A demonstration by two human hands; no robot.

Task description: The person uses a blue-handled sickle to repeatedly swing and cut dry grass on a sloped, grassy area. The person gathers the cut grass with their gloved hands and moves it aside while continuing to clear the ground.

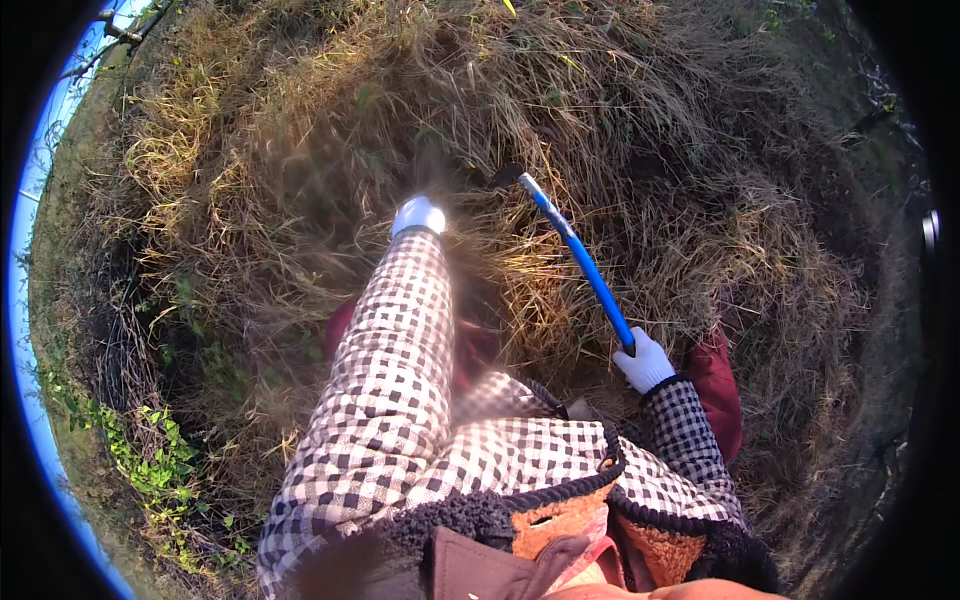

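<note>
My right hand, in a white glove, grips the lower end of a blue tool handle. The handle slants up and left to a dark metal head, probably a sickle blade, partly lost in the dry grass. Out ahead at the end of a checked sleeve, my white-gloved left hand is among the stalks, left of the tool's head. Glare washes out that glove and its fingers are hidden, so its hold cannot be told. Grass around it is blurred.
Thick, matted dry grass surrounds me. Dark red trousers show at the right, beside my right forearm. Green leafy vines grow at the lower left, near dark twigs. A bare branch juts in at the upper left.
</note>
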